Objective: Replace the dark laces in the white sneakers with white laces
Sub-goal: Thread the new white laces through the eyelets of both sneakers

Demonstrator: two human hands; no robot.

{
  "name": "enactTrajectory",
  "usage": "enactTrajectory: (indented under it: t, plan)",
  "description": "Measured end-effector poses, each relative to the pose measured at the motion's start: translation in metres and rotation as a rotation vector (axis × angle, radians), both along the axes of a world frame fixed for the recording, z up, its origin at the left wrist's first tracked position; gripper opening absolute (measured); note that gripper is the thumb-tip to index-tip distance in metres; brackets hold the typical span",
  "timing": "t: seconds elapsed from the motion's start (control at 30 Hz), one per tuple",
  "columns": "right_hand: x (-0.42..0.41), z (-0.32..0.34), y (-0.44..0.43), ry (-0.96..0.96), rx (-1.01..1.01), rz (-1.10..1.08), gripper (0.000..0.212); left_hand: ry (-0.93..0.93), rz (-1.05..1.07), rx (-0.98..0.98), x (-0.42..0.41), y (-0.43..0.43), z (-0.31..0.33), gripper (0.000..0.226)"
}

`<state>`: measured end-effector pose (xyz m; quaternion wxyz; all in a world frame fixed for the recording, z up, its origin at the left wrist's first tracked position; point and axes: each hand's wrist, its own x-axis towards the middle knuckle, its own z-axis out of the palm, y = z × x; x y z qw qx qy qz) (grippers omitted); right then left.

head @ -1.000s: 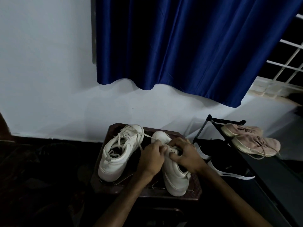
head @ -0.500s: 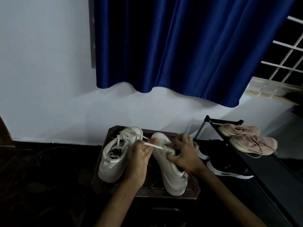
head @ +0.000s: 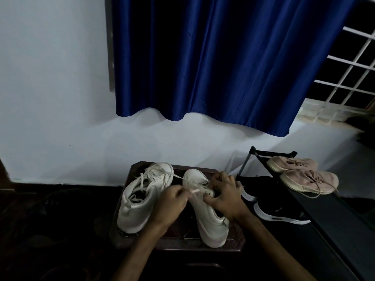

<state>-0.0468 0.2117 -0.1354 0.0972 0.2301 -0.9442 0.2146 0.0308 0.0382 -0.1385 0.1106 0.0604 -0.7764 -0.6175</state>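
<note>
Where the hands meet: over the second sneaker [head: 205, 220], at about 6 o'clock in the head view, on a dark brown stool [head: 233, 240].
Left hand [head: 172, 201]: fingers curled, thumb and forefinger pinching the stiff tip of the white lace [head: 194, 191], which points toward 3 o'clock at the eyelets.
Right hand [head: 225, 193]: fingers bent over the open top of the second sneaker and thumb pressed on its side just below the eyelets, so it grips the upper.
White lace: a thin strand runs from the toe of the laced sneaker [head: 138, 203] across to the front of the second sneaker; whether this strand joins the pinched tip is hidden by the fingers.
Second sneaker: white, toe toward 12 o'clock, heel at the stool's near edge.
Laced sneaker: white, just beside the other at its 9 o'clock, toe also toward 12 o'clock, with loose white lace loops over its tongue.
Shoe rack [head: 324, 220]: black, at 4 o'clock, near the stool.
Pink shoes [head: 304, 179]: a pair on the rack's top shelf.
Black shoes [head: 280, 216]: white-soled, on the shelf below.
Curtain [head: 223, 57]: deep blue, at 12 o'clock against a pale wall [head: 50, 78].
Window grille [head: 355, 67]: white bars at 2 o'clock.
</note>
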Motion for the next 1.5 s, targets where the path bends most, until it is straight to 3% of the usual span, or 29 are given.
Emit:
enactTrajectory:
  t: [0.1,0.17,0.27,0.37,0.43,0.5,0.6,0.67,0.73,0.77,0.83,0.87,1.0,1.1,1.23,1.33,1.43,1.5]
  plan:
    - [-0.002,0.000,-0.001,-0.029,-0.034,-0.006,0.029,0.155,0.243,0.486,0.021,-0.010,0.031,0.029]
    - [-0.001,-0.001,-0.001,-0.041,-0.050,-0.003,0.030,0.320,0.305,0.631,0.026,-0.020,0.053,0.023]
    - [0.000,-0.001,0.000,-0.061,-0.051,-0.006,0.031,0.422,0.157,0.784,0.015,-0.027,0.064,0.023]
    - [0.000,-0.001,0.000,-0.060,-0.036,-0.013,0.035,0.363,-0.062,1.156,0.007,-0.022,0.066,0.029]
    - [0.000,-0.001,0.001,-0.058,-0.022,-0.020,0.040,0.298,-0.095,1.331,0.009,-0.024,0.069,0.030]
    - [-0.001,-0.001,0.001,-0.057,-0.032,-0.020,0.041,0.288,-0.026,1.373,0.022,-0.038,0.079,0.027]
    - [0.000,0.000,0.001,-0.060,-0.059,-0.017,0.032,0.414,0.104,1.223,0.055,-0.079,0.103,0.021]
    - [0.000,0.000,0.000,-0.062,-0.060,-0.014,0.030,0.450,0.193,1.013,0.070,-0.096,0.116,0.031]
    - [0.000,-0.001,0.001,-0.059,-0.050,-0.019,0.029,0.425,0.350,0.643,0.067,-0.092,0.106,0.036]
    - [0.000,-0.001,0.000,-0.056,-0.047,-0.023,0.028,0.409,0.400,0.349,0.060,-0.082,0.096,0.031]
    - [0.001,0.000,-0.001,-0.056,-0.045,-0.032,0.028,0.325,0.299,-0.186,0.041,-0.053,0.066,0.016]
    - [0.002,0.001,-0.002,-0.057,-0.043,-0.035,0.032,0.242,0.208,-0.367,0.030,-0.037,0.049,0.021]
    - [0.006,0.004,-0.002,-0.056,-0.031,-0.047,0.057,0.027,0.036,-0.654,-0.011,0.011,-0.008,0.028]
    - [0.006,0.004,-0.001,-0.065,-0.042,-0.051,0.059,-0.022,0.029,-0.650,-0.025,0.022,-0.024,0.024]
    - [0.004,0.002,0.000,-0.069,-0.038,-0.048,0.056,0.058,-0.113,-0.125,-0.014,0.010,-0.017,0.020]
    - [0.001,0.001,0.000,-0.064,-0.027,-0.058,0.051,0.166,0.066,0.152,0.004,0.001,-0.011,0.024]
    - [0.001,0.000,0.000,-0.049,-0.019,-0.066,0.050,0.209,0.180,0.212,0.018,0.009,-0.021,0.025]
    - [0.001,0.001,0.000,-0.043,-0.009,-0.076,0.049,0.251,0.135,-0.014,0.019,0.013,-0.034,0.027]
